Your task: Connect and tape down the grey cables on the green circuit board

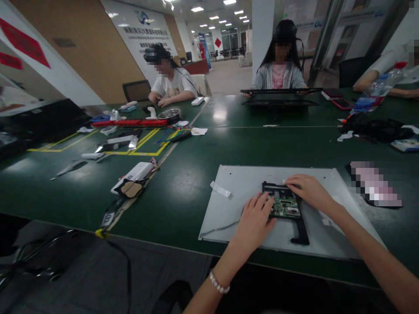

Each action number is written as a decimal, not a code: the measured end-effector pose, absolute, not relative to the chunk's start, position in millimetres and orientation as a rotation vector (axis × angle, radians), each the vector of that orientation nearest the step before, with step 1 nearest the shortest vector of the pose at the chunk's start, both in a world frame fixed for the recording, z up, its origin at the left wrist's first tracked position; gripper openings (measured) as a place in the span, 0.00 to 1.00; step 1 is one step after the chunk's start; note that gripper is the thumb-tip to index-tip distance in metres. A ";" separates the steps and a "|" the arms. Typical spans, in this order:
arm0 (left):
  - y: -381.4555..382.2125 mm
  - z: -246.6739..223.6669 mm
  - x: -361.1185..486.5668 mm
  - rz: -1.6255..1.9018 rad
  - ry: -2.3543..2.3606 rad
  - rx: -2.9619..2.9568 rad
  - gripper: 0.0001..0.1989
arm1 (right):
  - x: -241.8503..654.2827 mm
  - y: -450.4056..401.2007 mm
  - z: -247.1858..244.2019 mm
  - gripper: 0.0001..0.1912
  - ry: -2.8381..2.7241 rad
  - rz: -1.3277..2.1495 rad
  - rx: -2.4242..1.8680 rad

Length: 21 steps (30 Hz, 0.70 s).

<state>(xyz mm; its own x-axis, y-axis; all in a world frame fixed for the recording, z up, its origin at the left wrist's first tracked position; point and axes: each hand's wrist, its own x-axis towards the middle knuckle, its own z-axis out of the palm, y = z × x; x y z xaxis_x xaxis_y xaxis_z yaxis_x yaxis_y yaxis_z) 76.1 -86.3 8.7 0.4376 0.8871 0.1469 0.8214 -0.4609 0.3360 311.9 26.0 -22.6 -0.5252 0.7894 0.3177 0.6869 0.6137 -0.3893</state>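
Observation:
A green circuit board (284,207) sits in a black plastic bracket (303,231), which lies on a light grey flat panel (225,222). My left hand (255,218) rests over the board's left side, its fingers stretched out and their tips touching that edge. At the bracket's top edge my right hand (309,192) has thumb and fingers pressed together, beside a small whitish bit. What the pinch holds is too small to make out. From under my left hand a thin grey cable (222,227) runs across the panel. A strip of clear tape (221,189) is stuck near the panel's left edge.
A phone (375,184) lies right of the panel. A white power strip (135,176) with cables is on the left. Farther back are tools, a red bar (131,123) and a water bottle (373,93). Across the table one person holds a black frame (281,91); other people sit nearby.

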 end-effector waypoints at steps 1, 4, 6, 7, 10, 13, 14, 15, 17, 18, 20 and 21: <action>-85.1 6.7 77.3 0.436 1.516 2.468 0.26 | 311.6 25.6 -23.3 0.12 -2.371 0.310 -1.160; -83.1 3.4 78.6 0.425 1.539 2.457 0.26 | 311.6 24.7 -24.5 0.12 -2.350 0.340 -1.144; -82.3 3.2 79.3 0.430 1.541 2.458 0.27 | 311.8 24.4 -25.2 0.12 -2.337 0.357 -1.138; -81.9 3.4 79.8 0.433 1.543 2.459 0.27 | 311.8 24.5 -25.7 0.12 -2.331 0.361 -1.135; -80.6 4.3 81.7 0.436 1.563 2.462 0.26 | 312.0 25.0 -27.3 0.13 -2.325 0.352 -1.124; -79.4 4.1 82.8 0.435 1.576 2.461 0.26 | 311.9 25.3 -28.2 0.13 -2.325 0.347 -1.111; -79.0 3.7 82.9 0.435 1.574 2.461 0.26 | 311.8 25.2 -28.3 0.12 -2.322 0.353 -1.113; -78.7 3.2 82.8 0.436 1.570 2.462 0.26 | 311.8 25.1 -28.4 0.12 -2.319 0.359 -1.118; -78.3 1.9 82.3 0.439 1.564 2.464 0.26 | 311.6 24.8 -28.5 0.12 -2.307 0.364 -1.136; -78.1 1.2 82.1 0.441 1.564 2.465 0.27 | 311.5 24.7 -28.8 0.12 -2.304 0.363 -1.145; -78.0 -0.3 81.6 0.448 1.564 2.464 0.27 | 311.3 24.7 -29.7 0.11 -2.302 0.351 -1.158; -78.0 -1.0 81.4 0.453 1.564 2.464 0.27 | 311.2 24.8 -30.2 0.11 -2.302 0.344 -1.161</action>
